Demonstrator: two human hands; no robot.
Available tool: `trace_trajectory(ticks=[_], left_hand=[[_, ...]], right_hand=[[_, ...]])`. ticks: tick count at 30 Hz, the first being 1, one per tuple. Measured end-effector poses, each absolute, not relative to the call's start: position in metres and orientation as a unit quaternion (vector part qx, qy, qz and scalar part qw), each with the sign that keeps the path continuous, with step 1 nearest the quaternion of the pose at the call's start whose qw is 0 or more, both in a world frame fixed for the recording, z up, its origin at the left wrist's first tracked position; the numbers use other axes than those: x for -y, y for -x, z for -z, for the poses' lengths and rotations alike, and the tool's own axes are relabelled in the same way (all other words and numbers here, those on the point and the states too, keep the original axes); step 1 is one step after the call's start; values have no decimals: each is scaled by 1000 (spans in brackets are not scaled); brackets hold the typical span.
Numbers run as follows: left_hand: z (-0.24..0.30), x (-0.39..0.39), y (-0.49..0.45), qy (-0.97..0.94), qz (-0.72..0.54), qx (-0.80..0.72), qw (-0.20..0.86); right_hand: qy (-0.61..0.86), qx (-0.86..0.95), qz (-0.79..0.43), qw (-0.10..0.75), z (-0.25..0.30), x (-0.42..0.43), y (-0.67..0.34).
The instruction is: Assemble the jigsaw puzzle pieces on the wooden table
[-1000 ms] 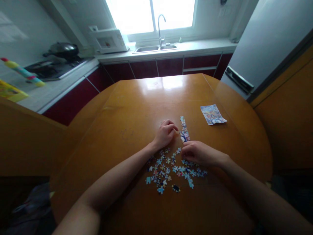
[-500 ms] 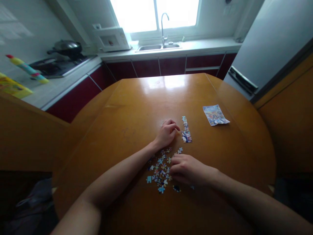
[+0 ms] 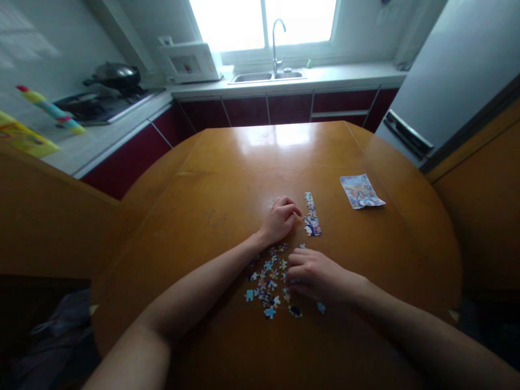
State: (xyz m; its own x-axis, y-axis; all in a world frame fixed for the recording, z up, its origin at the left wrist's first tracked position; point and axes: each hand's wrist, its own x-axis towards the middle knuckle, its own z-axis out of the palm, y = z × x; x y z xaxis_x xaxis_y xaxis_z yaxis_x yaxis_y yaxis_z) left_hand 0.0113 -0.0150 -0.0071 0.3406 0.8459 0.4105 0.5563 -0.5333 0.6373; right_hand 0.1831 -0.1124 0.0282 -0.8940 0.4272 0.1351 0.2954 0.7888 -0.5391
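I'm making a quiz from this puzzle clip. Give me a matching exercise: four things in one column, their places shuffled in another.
1 left hand
2 right hand
3 joined strip
4 leaflet

A apart, on the right of the table
B on the loose pieces
C just left of the strip
D between left hand and leaflet

Pairs: 1-C; 2-B; 3-D; 4-A
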Motion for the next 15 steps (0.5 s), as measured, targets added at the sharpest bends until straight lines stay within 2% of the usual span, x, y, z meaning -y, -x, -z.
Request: trace_trajectory(ticks=[15], left_hand=[[7,15,-12,-793,-368,-441,204]], right_hand=[[172,937,-282,114,-34,118,-179]])
